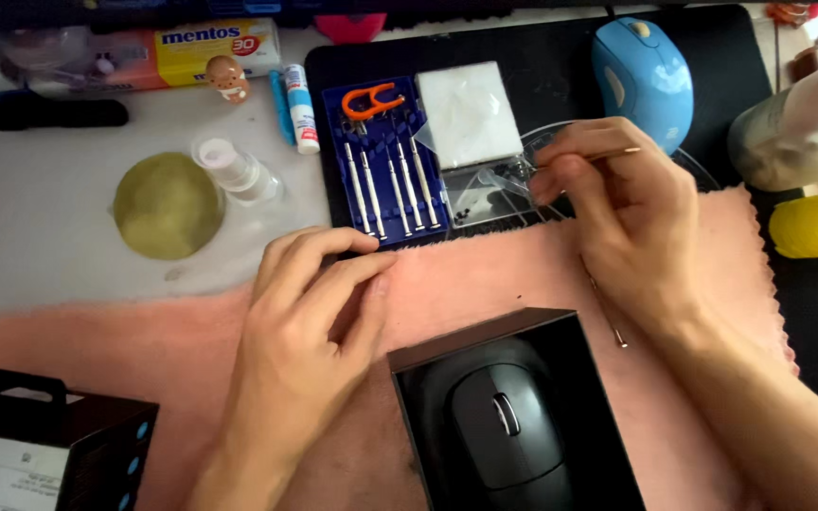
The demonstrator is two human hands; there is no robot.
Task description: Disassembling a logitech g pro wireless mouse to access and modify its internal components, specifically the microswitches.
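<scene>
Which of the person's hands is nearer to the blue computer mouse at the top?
The right hand. It sits just below the blue mouse, pinching a thin tool. The left hand lies far off to the lower left, fingertips at the blue screwdriver tray.

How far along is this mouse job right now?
Set out: blue tool tray with small screwdrivers, open on the pink cloth. In hand: right hand holds a thin metal tool over the clear lid; left hand rests at the tray's edge. Left: black mouse sits untouched in its box.
</scene>
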